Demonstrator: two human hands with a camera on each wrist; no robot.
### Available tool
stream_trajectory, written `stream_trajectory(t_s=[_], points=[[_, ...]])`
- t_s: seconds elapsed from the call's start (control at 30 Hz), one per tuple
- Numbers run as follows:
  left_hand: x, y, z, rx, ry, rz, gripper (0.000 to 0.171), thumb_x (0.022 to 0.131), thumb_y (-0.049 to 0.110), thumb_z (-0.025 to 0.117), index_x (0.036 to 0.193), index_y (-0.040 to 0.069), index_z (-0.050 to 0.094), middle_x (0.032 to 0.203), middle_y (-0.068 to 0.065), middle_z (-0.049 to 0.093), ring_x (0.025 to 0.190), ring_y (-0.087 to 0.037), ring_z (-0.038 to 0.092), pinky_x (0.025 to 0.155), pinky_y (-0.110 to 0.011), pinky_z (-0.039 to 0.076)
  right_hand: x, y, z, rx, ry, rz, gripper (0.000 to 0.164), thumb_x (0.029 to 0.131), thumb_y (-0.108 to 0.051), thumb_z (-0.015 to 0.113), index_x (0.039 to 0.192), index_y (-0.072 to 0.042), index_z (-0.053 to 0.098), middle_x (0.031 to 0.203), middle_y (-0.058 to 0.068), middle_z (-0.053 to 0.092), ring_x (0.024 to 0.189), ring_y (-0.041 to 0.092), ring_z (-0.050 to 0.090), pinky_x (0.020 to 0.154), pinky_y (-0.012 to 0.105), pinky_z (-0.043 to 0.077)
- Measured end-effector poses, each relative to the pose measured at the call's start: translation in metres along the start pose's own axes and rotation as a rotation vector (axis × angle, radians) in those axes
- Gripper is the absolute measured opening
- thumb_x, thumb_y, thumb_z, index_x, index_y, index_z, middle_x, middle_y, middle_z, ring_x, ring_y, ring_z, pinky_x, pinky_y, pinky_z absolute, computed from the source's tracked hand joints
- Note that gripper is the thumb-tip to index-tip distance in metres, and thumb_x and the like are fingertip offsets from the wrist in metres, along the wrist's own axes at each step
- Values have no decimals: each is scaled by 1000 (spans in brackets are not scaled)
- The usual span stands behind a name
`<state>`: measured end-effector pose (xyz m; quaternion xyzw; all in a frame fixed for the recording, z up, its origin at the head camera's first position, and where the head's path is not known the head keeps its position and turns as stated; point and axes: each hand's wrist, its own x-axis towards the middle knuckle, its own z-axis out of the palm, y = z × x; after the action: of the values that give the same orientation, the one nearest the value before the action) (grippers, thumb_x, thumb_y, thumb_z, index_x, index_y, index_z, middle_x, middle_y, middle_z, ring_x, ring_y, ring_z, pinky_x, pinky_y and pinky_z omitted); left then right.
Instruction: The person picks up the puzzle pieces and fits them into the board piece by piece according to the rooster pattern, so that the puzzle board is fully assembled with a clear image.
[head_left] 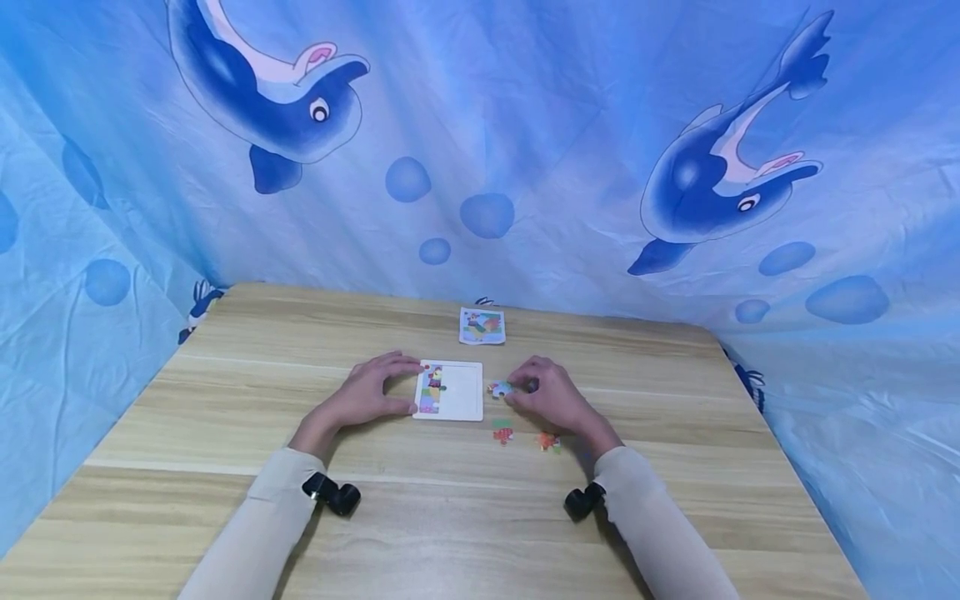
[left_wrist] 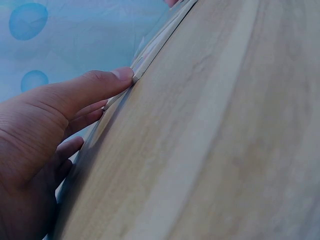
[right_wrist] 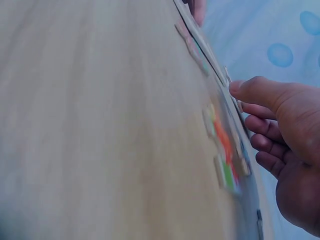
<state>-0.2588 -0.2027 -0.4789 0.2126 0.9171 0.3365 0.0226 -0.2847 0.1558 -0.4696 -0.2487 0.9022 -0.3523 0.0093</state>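
A white puzzle tray (head_left: 461, 392) lies on the table, with a column of joined pieces (head_left: 431, 389) along its left side. My left hand (head_left: 372, 388) holds the tray by its left side, thumb at the near corner and fingers at the far one. In the left wrist view the thumb (left_wrist: 102, 85) presses on the tray's edge. Just right of the tray, my right hand (head_left: 549, 390) pinches a puzzle piece (head_left: 499, 389), mostly light blue, between thumb and fingers. The right wrist view shows the thumb (right_wrist: 260, 92) low beside the tray, with the pinched piece largely hidden.
Red-and-green pieces (head_left: 502, 432) lie just in front of the tray's right corner. An orange piece (head_left: 548, 441) lies below the right hand. Behind the tray is a small picture card (head_left: 482, 326). A blue dolphin-print curtain (head_left: 487, 142) hangs along the wooden table's (head_left: 450, 517) back edge.
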Motion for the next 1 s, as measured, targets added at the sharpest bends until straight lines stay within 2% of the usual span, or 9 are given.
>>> stream_trajectory(t_s=[0.2,0.43,0.57,0.83,1.0], points=[[-1,-1,0,-8,-4,-1,68,83,38,82,146,19,60,158,-10,50,155,-41,30,121,-69,20,12,-11,7,28,-5,21,24,88,-28,83,109,-16,79,107,-4,69,105,15,61,91,36,53],[0,-1,0,-1,5,11,67,85,41,80,145,19,61,157,-10,51,154,-43,30,119,-71,20,29,-21,18,59,-4,15,23,88,-23,83,109,-15,79,108,-2,70,106,18,61,92,38,53],[1,-1,0,-5,5,7,67,85,40,81,145,19,61,158,-9,51,155,-42,30,119,-70,20,39,-25,25,44,1,13,23,89,-23,82,110,-15,79,111,0,70,108,19,62,95,39,54],[1,-2,0,-4,-1,-5,67,84,40,82,145,19,61,158,-9,51,155,-41,30,120,-69,20,55,-37,37,34,-4,-18,24,88,-21,82,110,-11,79,106,3,71,96,17,62,87,32,54],[0,-1,0,1,0,-2,68,84,40,82,145,19,61,158,-8,51,155,-41,31,120,-68,21,62,-40,43,40,-17,-16,24,89,-20,81,110,-9,80,107,3,72,101,19,64,93,36,55]])
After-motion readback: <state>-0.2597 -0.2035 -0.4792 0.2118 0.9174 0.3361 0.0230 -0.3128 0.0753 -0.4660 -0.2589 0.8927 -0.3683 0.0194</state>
